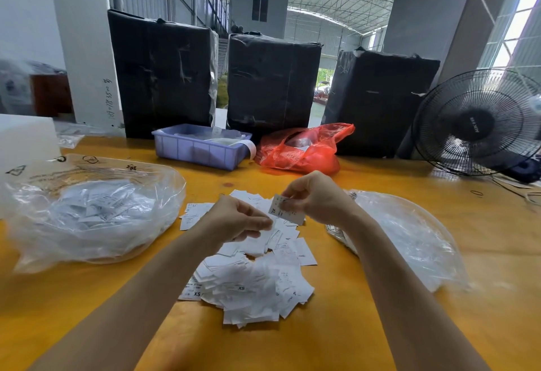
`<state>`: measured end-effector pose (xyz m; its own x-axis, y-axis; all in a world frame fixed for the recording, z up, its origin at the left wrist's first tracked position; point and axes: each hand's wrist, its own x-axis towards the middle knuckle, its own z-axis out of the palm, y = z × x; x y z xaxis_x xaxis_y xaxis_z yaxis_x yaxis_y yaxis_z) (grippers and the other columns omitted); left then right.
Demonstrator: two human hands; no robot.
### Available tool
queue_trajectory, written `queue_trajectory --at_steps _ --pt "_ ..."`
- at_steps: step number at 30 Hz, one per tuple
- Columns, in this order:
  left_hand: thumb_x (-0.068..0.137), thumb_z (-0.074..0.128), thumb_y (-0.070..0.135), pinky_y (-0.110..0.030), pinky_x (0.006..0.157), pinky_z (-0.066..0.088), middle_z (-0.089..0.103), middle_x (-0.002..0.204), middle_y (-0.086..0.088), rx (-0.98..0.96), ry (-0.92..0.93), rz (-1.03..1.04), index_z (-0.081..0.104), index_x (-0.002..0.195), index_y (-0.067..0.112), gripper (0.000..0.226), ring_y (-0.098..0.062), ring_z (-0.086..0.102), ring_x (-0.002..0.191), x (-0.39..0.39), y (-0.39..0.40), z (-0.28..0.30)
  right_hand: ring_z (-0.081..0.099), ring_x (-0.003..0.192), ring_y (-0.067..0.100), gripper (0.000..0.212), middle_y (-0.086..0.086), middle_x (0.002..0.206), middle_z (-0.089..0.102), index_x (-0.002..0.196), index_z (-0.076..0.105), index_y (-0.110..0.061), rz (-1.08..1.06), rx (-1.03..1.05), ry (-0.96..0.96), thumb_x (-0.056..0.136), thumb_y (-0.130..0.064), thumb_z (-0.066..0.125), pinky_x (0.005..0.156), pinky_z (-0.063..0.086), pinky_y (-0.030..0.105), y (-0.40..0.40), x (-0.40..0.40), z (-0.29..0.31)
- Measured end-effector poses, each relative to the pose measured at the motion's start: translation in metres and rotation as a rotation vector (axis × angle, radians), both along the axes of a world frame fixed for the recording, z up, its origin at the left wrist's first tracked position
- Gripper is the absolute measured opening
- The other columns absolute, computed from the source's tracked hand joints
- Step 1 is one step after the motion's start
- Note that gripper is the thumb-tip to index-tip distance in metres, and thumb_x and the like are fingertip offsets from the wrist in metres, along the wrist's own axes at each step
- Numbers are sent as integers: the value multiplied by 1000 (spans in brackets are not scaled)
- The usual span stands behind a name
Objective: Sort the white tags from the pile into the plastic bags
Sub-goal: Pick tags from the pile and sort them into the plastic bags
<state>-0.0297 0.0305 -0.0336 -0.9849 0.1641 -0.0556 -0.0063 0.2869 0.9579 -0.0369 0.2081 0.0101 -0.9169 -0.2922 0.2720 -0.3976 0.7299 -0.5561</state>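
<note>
A pile of white tags [251, 280] lies on the yellow table [351, 326] in front of me. My right hand [316, 198] pinches a white tag marked XL [285, 209] above the pile. My left hand [237, 218] hovers over the pile with fingers curled, thumb and fingertips pinched near the lower corner of that tag; whether it holds anything I cannot tell. A clear plastic bag [87, 212] holding many white tags lies at the left. Another clear plastic bag [409, 236] lies at the right.
A blue plastic bin [199, 151] and a red plastic bag [304, 148] sit at the back of the table. Three black wrapped boxes [272, 81] stand behind them. A black fan [477, 122] stands at the far right.
</note>
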Motion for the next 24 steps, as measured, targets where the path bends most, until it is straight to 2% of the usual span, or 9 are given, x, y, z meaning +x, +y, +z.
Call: queue_trajectory --at_steps 8,13,18,24 --pt "77 77 17 -9 48 43 72 68 6 -11 -19 -29 75 80 11 8 3 60 53 2 -1 2 67 83 19 11 6 89 71 93 74 -9 13 37 -40 82 -11 71 74 59 39 4 -3 -2" --pt "78 76 17 -10 48 44 72 66 7 -22 -26 -42 75 79 10 7 3 60 52 2 -2 2 63 73 6 11 -3 82 66 93 74 -9 7 -21 -27 83 -7 69 66 57 22 10 -5 2" --pt "76 77 16 -10 48 44 71 62 7 -31 -32 -43 75 79 10 7 3 60 51 2 0 1 67 82 18 7 1 83 70 88 74 -15 35 47 -90 80 -16 74 73 59 37 8 -5 -3" --pt "76 78 15 -10 53 44 70 66 4 -28 -34 -55 75 82 9 9 1 60 54 2 1 1 66 83 20 10 1 82 70 91 75 -13 30 81 -65 81 -16 73 74 57 36 6 -7 -5"
